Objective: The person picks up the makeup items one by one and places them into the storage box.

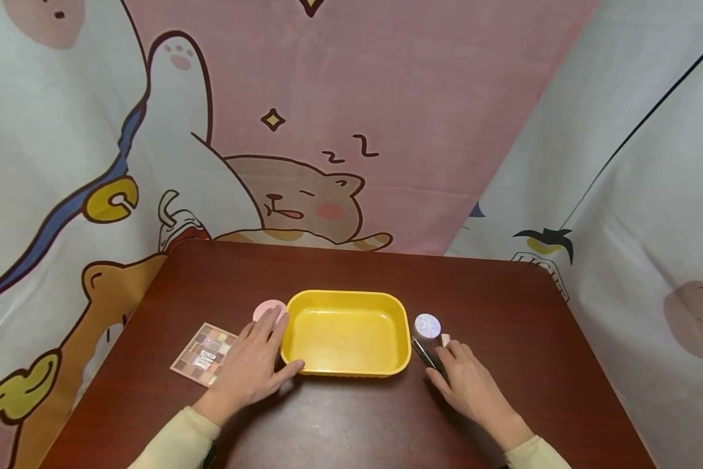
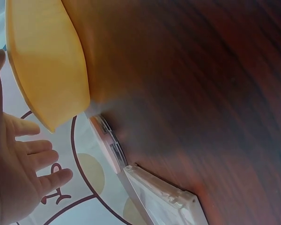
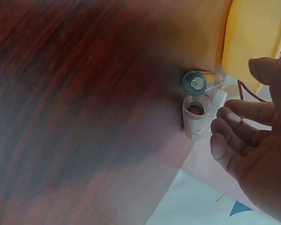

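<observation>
My left hand point(image 1: 251, 361) hovers at the left side of a yellow plastic tub point(image 1: 348, 339), fingers spread and nearly straight, holding nothing. Under its fingertips in the head view lies a round pink compact point(image 1: 267, 309). An eyeshadow palette point(image 1: 201, 355) lies left of that hand, partly covered by it. On the other side, my right hand point(image 1: 471, 384) has loosely bent fingers close to a slim black tube point(image 1: 426, 355) and a small pale item point(image 1: 445, 339). The right wrist view shows a clear-walled tube point(image 3: 195, 119) beside a dark-ended tube point(image 3: 196, 83), just off the fingertips.
A round jar with a star on its lid point(image 1: 427, 326) stands right of the tub. Everything sits on a dark reddish-brown table point(image 1: 339, 423). Behind and beside it hangs a cartoon-printed cloth point(image 1: 416, 98).
</observation>
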The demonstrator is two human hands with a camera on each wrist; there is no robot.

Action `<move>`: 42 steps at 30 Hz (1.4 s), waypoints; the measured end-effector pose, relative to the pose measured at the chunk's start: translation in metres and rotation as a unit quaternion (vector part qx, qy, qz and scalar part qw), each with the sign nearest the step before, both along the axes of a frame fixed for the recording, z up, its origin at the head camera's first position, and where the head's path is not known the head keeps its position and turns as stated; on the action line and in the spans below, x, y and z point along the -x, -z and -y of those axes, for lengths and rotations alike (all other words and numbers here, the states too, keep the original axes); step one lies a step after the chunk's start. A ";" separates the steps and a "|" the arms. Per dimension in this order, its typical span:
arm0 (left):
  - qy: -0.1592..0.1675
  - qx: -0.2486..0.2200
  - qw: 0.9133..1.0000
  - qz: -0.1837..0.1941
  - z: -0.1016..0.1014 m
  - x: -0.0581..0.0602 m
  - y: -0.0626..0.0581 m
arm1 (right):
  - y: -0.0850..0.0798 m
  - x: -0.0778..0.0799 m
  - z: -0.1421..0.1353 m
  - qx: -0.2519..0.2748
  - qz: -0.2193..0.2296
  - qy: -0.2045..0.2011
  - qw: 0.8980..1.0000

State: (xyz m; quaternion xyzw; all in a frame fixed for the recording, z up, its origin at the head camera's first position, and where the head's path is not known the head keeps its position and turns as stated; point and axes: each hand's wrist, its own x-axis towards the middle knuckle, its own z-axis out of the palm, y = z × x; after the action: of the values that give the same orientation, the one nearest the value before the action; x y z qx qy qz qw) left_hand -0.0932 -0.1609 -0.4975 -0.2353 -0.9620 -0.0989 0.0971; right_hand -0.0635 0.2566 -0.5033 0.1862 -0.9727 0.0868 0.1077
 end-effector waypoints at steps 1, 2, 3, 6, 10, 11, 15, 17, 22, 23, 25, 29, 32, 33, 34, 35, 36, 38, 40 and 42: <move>-0.001 0.000 1.000 0.005 0.000 0.000 0.000 | 0.001 0.000 0.000 0.001 0.000 0.000 1.000; -0.002 0.001 1.000 0.009 0.000 0.000 0.001 | 0.002 -0.001 0.000 0.005 0.000 -0.001 1.000; -0.004 0.002 1.000 0.013 0.000 0.000 0.001 | 0.003 -0.001 0.000 0.009 -0.002 -0.002 1.000; -0.008 0.002 1.000 0.022 0.000 0.002 0.001 | 0.006 -0.001 -0.001 0.018 -0.013 -0.005 1.000; -0.011 -0.004 0.999 0.029 -0.003 0.005 0.000 | 0.008 0.000 -0.002 0.025 -0.033 -0.008 0.999; -0.012 -0.005 0.999 0.032 -0.003 0.006 0.000 | 0.009 0.001 -0.002 0.025 -0.035 -0.007 0.999; -0.016 -0.010 0.999 0.039 -0.005 0.006 0.001 | 0.009 0.001 -0.001 0.021 -0.033 -0.001 0.999; -0.017 -0.007 0.999 0.042 -0.005 0.007 0.002 | 0.009 0.002 -0.001 0.017 -0.024 0.006 1.000; -0.018 -0.001 0.999 0.046 -0.008 0.007 0.000 | 0.012 0.004 0.000 0.015 -0.022 0.009 1.000; -0.018 -0.001 0.999 0.046 -0.008 0.007 0.000 | 0.012 0.004 0.001 0.018 -0.023 0.007 1.000; -0.020 0.000 0.998 0.051 -0.008 0.007 0.000 | 0.012 0.006 0.002 0.019 -0.024 0.005 1.000; -0.021 -0.005 0.998 0.057 -0.007 0.008 -0.001 | 0.012 0.007 0.005 0.020 -0.022 0.008 1.000; -0.019 -0.013 0.998 0.064 -0.007 0.009 -0.002 | 0.012 0.008 0.006 0.014 -0.024 0.009 1.000; -0.018 -0.016 0.998 0.066 -0.007 0.009 -0.002 | 0.012 0.008 0.007 0.010 -0.025 0.009 1.000; -0.017 -0.019 0.997 0.067 -0.007 0.009 -0.002 | 0.013 0.008 0.007 0.007 -0.025 0.009 1.000; -0.016 -0.019 0.997 0.069 -0.007 0.010 -0.002 | 0.013 0.009 0.007 0.005 -0.025 0.009 1.000; -0.016 -0.020 0.997 0.070 -0.007 0.010 -0.003 | 0.014 0.009 0.008 0.003 -0.025 0.009 1.000; -0.015 -0.020 0.997 0.072 -0.007 0.010 -0.003 | 0.014 0.010 0.009 -0.002 -0.024 0.011 1.000; -0.013 -0.022 0.997 0.070 -0.007 0.010 -0.004 | 0.015 0.010 0.010 -0.004 -0.026 0.013 1.000; -0.011 -0.023 0.998 0.066 -0.006 0.010 -0.004 | 0.016 0.011 0.011 -0.006 -0.029 0.016 0.999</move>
State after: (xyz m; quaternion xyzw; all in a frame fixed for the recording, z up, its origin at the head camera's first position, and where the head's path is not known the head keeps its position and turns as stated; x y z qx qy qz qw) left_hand -0.1032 -0.1549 -0.4933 -0.2156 -0.9663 -0.1350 0.0399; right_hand -0.0743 0.2458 -0.5193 0.1740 -0.9725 0.0733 0.1365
